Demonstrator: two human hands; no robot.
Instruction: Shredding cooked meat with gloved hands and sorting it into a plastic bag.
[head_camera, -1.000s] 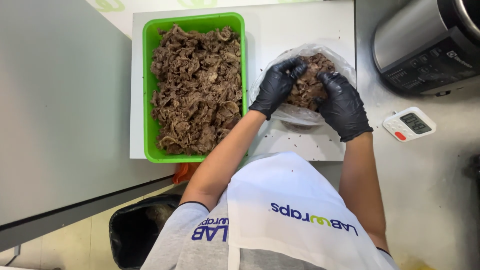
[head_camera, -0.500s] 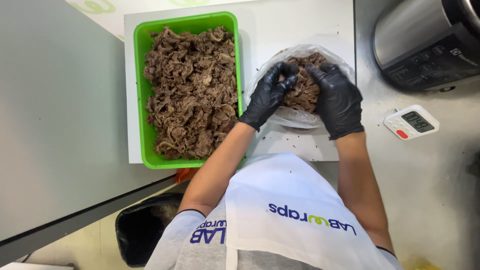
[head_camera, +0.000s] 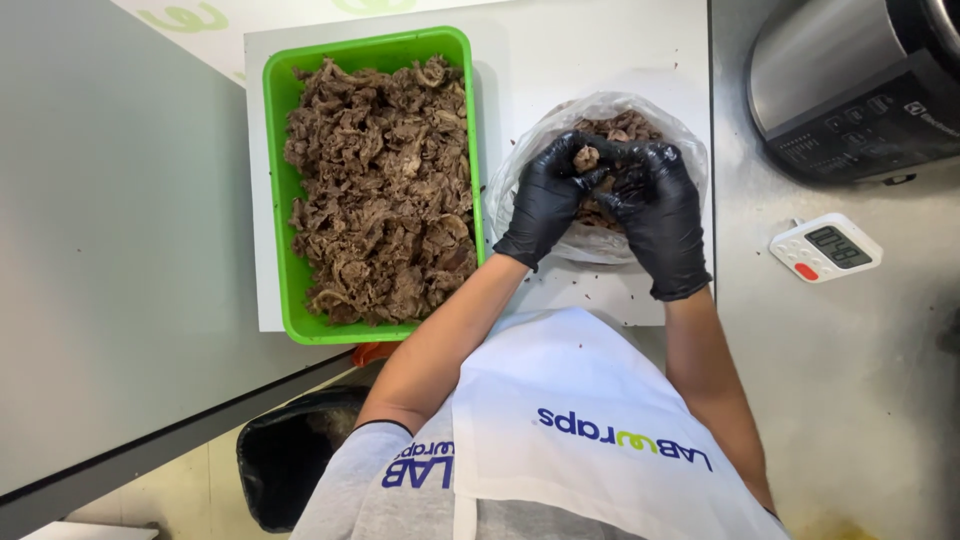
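Note:
Both my hands wear black gloves and meet over a clear plastic bag that holds brown shredded meat. My left hand pinches a small lump of meat between its fingertips at the bag's middle. My right hand is pressed against it, fingers curled into the meat in the bag. To the left stands a green plastic tray heaped with more of the same shredded meat. Bag and tray both rest on a white board.
A steel appliance with a black control panel stands at the top right. A small white digital timer lies on the steel counter beside it. A grey surface fills the left. A black bin sits below the counter edge.
My hands have drawn closer together over the bag; the left one has lifted a small lump of meat at its fingertips.

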